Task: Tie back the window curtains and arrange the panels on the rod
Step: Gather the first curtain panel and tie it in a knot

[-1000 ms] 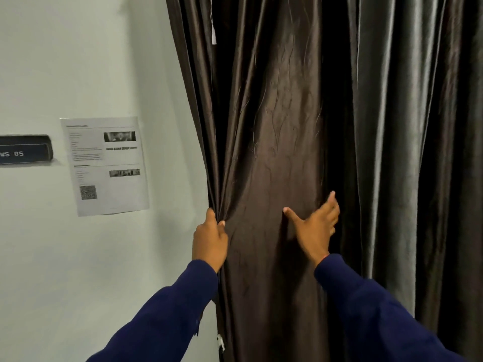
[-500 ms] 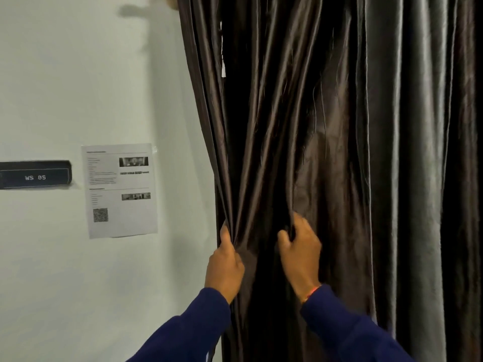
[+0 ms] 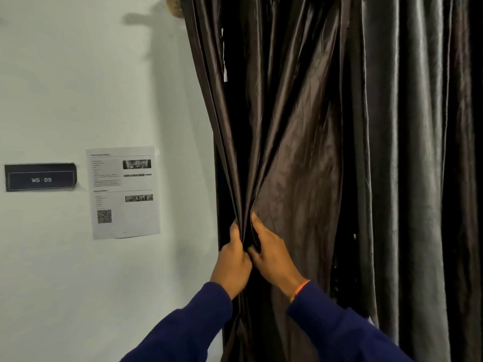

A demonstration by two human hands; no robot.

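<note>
A: Nearest first, what do the hands have?

B: Two dark blue sleeves rise from below. The left hand and the right hand meet at the left edge of the dark brown curtain panel, knuckles almost touching. The left fingers are curled and pinch a bunch of folds from the wall side. The right fingers curl round the same bunch from the other side, thumb low, tips tucked into the cloth. An orange band sits at the right wrist.

A: So the cloth is gathered there?

B: Yes, the folds narrow to a tight waist just between the fingers and fan out above them toward the top. Below the fingers the panel hangs straight beside the sleeves.

A: What room is there to the sides?

B: Left of the fingers lies bare pale wall, with the curtain's edge slanting up and away. Further left hang a printed sheet with a square code, then a dark nameplate reading WS 05. Right of the fingers a greyer curtain panel hangs in long upright pleats, close beside the brown one.

A: And furthest off?

B: High above the fingers, a rounded rod end pokes out just past the curtain's top corner, casting a shadow on the wall.
</note>
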